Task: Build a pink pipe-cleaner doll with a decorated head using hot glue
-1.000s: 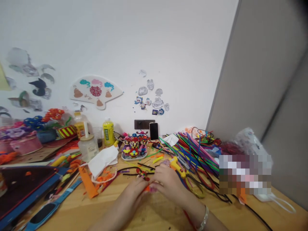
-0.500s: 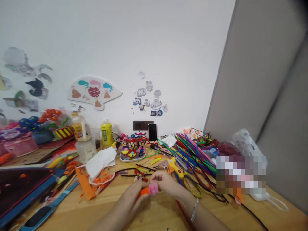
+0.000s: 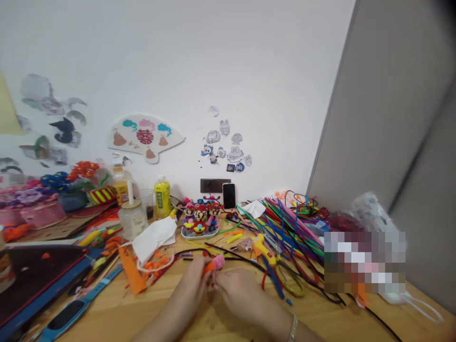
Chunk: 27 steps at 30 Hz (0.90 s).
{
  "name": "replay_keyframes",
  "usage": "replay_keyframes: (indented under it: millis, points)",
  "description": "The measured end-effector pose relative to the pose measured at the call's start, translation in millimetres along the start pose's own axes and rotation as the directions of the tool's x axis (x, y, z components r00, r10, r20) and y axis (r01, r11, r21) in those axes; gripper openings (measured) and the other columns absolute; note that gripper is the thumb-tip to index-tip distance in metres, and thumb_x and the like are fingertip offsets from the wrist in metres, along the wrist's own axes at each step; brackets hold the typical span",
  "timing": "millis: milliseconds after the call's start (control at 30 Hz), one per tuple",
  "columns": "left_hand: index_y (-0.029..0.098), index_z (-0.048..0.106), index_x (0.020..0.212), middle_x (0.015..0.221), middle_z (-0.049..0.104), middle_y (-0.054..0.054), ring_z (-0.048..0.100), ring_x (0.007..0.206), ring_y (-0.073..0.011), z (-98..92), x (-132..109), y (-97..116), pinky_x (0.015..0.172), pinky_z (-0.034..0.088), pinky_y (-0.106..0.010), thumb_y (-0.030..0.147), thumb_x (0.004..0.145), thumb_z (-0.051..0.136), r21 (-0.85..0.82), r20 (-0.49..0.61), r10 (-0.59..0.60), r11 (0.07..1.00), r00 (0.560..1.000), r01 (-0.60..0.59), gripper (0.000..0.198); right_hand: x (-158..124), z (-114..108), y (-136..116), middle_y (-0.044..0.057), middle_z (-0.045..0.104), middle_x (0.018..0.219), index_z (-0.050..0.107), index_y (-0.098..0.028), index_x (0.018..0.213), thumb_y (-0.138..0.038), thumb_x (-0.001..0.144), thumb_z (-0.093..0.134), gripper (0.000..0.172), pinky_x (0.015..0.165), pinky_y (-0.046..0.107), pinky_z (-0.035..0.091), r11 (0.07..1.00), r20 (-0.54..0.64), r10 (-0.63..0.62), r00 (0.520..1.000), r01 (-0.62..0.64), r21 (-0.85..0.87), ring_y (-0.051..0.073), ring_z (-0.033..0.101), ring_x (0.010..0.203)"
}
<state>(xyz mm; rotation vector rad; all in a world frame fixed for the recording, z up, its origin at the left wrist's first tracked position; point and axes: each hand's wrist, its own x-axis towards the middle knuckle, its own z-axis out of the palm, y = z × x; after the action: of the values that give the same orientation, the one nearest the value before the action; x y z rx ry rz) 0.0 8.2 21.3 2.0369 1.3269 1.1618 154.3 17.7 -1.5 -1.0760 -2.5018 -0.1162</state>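
Observation:
My left hand (image 3: 195, 280) is closed around a short orange piece (image 3: 208, 269), whose kind I cannot make out. A fuzzy pink pipe cleaner (image 3: 218, 261) is wound in a thick coil on its upper end. Beside it, my right hand (image 3: 238, 290) is closed, its fingertips pinching a pink strand that hangs below the coil. The fingertips of both hands nearly meet and partly hide the strand. Just behind the hands lie black pipe cleaners (image 3: 231, 252). Farther back, several small figures (image 3: 200, 216) in red and purple stand on a white tray (image 3: 188, 233).
To the right are a yellow glue gun (image 3: 265, 249), yellow-handled scissors (image 3: 290, 280) and a heap of coloured pipe cleaners (image 3: 290, 223). A phone (image 3: 229, 195) leans at the wall. Leftward lie a white mask (image 3: 154, 240), a blue-strapped watch (image 3: 67, 316), a glass jar (image 3: 131, 221) and a yellow bottle (image 3: 163, 197).
The pink coil has moved up and left and is tilted upward. My right hand has shifted from above the coil to below it, at the strand. The view has turned slightly left.

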Motion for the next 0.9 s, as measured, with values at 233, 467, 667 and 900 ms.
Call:
replay_keyframes:
  millis: [233,467,667,900]
  points:
    - [0.017,0.057,0.081,0.079,0.062,-0.010,0.056,0.074,-0.0225,-0.8,0.5,3.1,0.067,0.046,-0.034,0.020,0.080,0.039,0.134,0.177,0.155,0.975,0.972,-0.179,0.019,1.9,-20.9,16.9,0.003,0.060,0.063,0.056,-0.016,0.069,-0.025,0.088,0.041,0.027,0.055,0.024,0.032,0.978,-0.228,-0.174,0.958,0.141,-0.155,0.014,0.052,0.060]
    - [0.018,0.056,0.080,0.080,0.062,-0.008,0.054,0.074,-0.0216,-5.0,-0.5,2.8,0.068,0.045,-0.033,0.024,0.083,0.039,0.157,0.158,0.103,0.979,0.982,-0.128,0.019,2.0,-36.5,24.6,0.003,0.063,0.065,0.059,-0.016,0.068,-0.030,0.088,0.044,0.028,0.056,0.023,0.031,0.989,-0.160,-0.150,0.976,0.150,-0.008,0.013,0.052,0.061]
    - [0.017,0.057,0.079,0.079,0.063,-0.007,0.057,0.074,-0.0215,-2.3,2.6,-9.1,0.069,0.045,-0.032,0.024,0.082,0.040,0.043,0.122,0.038,0.998,0.992,-0.044,0.018,1.7,-41.2,16.2,0.004,0.066,0.073,0.062,-0.017,0.075,-0.027,0.090,0.039,0.028,0.060,0.024,0.033,0.978,-0.047,-0.197,0.979,0.200,0.063,0.014,0.054,0.065]
    - [0.019,0.060,0.085,0.084,0.063,-0.007,0.056,0.080,-0.0203,0.5,-3.8,0.7,0.072,0.043,-0.029,0.020,0.083,0.040,0.119,0.282,0.108,0.982,0.953,-0.147,0.021,0.7,-33.3,22.0,0.005,0.065,0.069,0.062,-0.016,0.072,-0.030,0.086,0.046,0.026,0.060,0.023,0.034,0.986,-0.060,-0.098,0.993,0.105,0.129,0.015,0.053,0.065]
